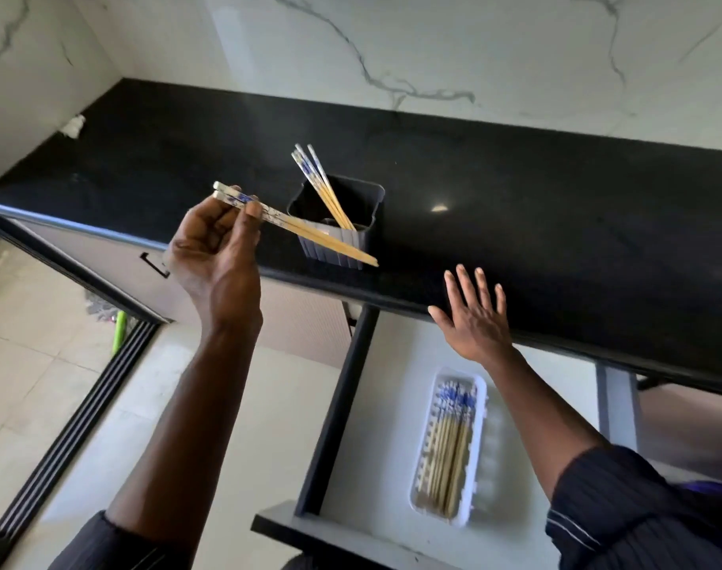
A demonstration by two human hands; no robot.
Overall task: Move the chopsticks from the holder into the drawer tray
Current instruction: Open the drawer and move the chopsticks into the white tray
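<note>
My left hand grips a pair of chopsticks by their blue-and-white patterned ends, and their wooden tips point right across the front of the holder. The dark square holder stands on the black counter with three more chopsticks leaning in it. My right hand hovers with fingers spread over the counter's front edge, holding nothing. Below it, a white tray in the open drawer carries several chopsticks lying side by side.
The black counter runs along a white marble wall. The open drawer has a dark left wall and front panel. At the left are a cabinet door with a black handle and a tiled floor with dark sliding-door tracks.
</note>
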